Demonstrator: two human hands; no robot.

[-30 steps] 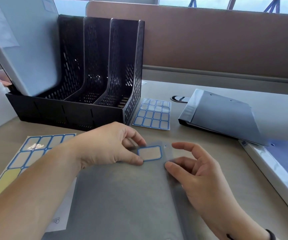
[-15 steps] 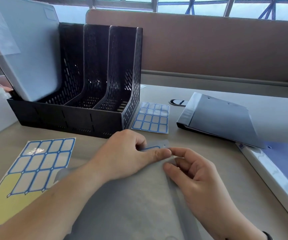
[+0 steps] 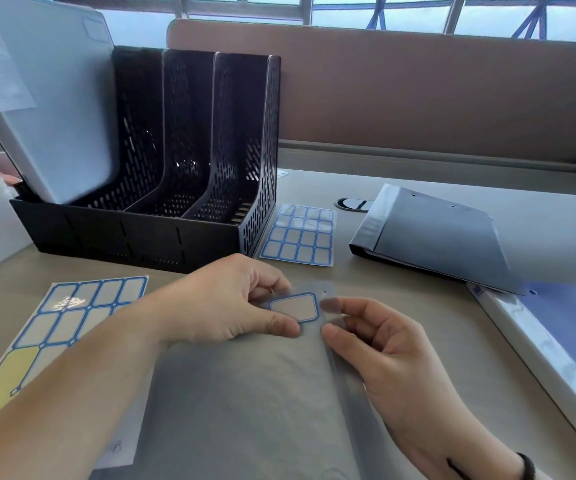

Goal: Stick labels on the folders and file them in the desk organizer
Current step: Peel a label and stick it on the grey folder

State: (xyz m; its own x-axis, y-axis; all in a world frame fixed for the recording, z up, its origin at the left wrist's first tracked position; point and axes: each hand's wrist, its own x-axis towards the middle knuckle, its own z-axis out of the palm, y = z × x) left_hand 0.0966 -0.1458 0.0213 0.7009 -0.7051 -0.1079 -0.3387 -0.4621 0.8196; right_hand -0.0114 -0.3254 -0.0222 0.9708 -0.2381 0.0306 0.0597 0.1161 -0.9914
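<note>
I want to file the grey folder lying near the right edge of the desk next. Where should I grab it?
Grip the dark grey folder by its thick spine, the raised left edge facing the organizer. Come from the left, probably with thumb on top and fingers wrapping the spine. The thin right corner lies over the blue folder, so it offers less hold.

Two bare forearms in view, no sleeves. Left hand [image 3: 224, 306]: bare, no glove, no watch; thin ring-like band [image 3: 271, 289] glimpsed on one finger, small, hard to confirm. Nails short, unpainted. Right hand [image 3: 380, 344]: bare, no glove, no rings visible. Black wristband [image 3: 527, 467] on right wrist, thin, dark, partly cut by frame edge; cannot tell if watch or plain band. No markings visible on either arm.
</note>
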